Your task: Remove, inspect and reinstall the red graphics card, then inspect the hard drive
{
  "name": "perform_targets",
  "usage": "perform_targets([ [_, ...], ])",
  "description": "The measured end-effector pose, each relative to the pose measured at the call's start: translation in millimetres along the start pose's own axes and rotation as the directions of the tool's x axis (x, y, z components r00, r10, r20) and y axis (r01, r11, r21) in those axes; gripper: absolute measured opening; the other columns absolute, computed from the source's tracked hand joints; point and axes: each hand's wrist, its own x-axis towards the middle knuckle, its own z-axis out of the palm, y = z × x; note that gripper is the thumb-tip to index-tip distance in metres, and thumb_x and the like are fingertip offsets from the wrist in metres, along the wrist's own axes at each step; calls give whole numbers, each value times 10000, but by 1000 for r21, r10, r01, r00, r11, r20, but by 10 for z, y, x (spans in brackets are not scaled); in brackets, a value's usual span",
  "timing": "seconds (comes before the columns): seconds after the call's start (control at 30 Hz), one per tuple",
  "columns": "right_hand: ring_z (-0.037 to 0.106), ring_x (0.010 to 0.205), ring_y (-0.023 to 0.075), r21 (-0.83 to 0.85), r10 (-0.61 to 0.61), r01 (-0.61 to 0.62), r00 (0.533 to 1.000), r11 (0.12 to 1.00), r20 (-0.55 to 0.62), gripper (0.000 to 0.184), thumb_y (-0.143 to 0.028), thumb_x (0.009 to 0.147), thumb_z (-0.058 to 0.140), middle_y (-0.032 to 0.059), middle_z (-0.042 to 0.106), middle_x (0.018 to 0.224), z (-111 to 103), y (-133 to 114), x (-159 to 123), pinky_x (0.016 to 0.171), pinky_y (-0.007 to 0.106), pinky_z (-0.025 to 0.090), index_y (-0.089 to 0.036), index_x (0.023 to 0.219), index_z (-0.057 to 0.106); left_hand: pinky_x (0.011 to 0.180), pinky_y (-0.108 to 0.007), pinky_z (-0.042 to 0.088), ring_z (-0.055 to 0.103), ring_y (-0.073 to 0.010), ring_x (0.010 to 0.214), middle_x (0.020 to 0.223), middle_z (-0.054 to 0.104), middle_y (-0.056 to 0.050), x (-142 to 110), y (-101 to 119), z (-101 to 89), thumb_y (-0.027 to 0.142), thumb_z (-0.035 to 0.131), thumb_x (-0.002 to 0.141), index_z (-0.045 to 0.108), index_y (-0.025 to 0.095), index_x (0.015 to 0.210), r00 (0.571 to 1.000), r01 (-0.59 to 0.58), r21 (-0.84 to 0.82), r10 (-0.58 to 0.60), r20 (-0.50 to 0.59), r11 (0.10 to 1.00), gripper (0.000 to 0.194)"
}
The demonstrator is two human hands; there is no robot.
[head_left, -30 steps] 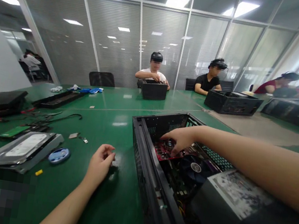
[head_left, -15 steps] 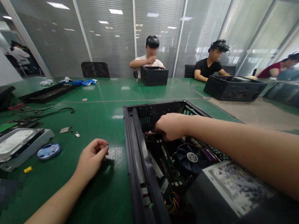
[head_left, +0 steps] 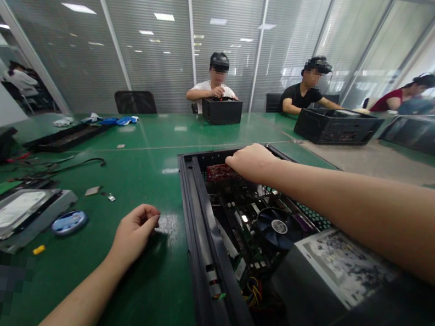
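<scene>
My right hand [head_left: 253,162] is closed on a red circuit board [head_left: 221,172], an expansion card, at the far left corner of an open computer case [head_left: 200,232]. The card is lifted above the motherboard [head_left: 253,211], partly covered by my fingers. Inside the case are a dark cooler fan [head_left: 278,228], a power supply [head_left: 344,267] with a label, and coloured wires [head_left: 252,290]. My left hand [head_left: 134,232] rests on the table left of the case. Its fingers are curled with the thumb against them; whether anything is in them is hidden.
On the green table [head_left: 150,163] to the left lie a hard drive [head_left: 17,215], a blue round object [head_left: 69,223], a yellow piece [head_left: 39,249], cables [head_left: 88,163] and a black panel [head_left: 65,136]. Across the table, a person [head_left: 216,82] and another person [head_left: 308,92] sit at computer cases.
My right hand has risen inside the case with the red card, which now shows clear of the motherboard. My left hand has hardly moved.
</scene>
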Motion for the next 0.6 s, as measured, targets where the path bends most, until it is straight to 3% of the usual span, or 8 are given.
perform_targets([
  [0.27,689,1033,316,50,132,-133,991,990,14,251,-159,897,537,235,724,1033,101,-104,8,841,377,505,-91,1028,739,527,-241,382,509,-148,550,631,557,28,-5,19,6,356,652,731,610,196,812,1000,1,-45,-1,8,999,184],
  [0.5,725,917,293,93,73,-73,997,993,8,233,-62,828,561,225,739,957,87,-114,75,791,350,524,-60,954,758,541,-237,399,513,-134,532,610,562,38,-30,-24,25,313,614,750,596,201,779,1000,-23,-70,24,15,997,117],
  [0.6,728,849,293,126,24,-39,993,991,114,205,-165,806,644,201,745,905,1,-13,-45,744,355,525,-64,938,764,530,-236,403,520,-134,524,607,564,36,-25,-63,36,303,601,751,592,203,773,1000,-26,-87,27,15,996,103],
])
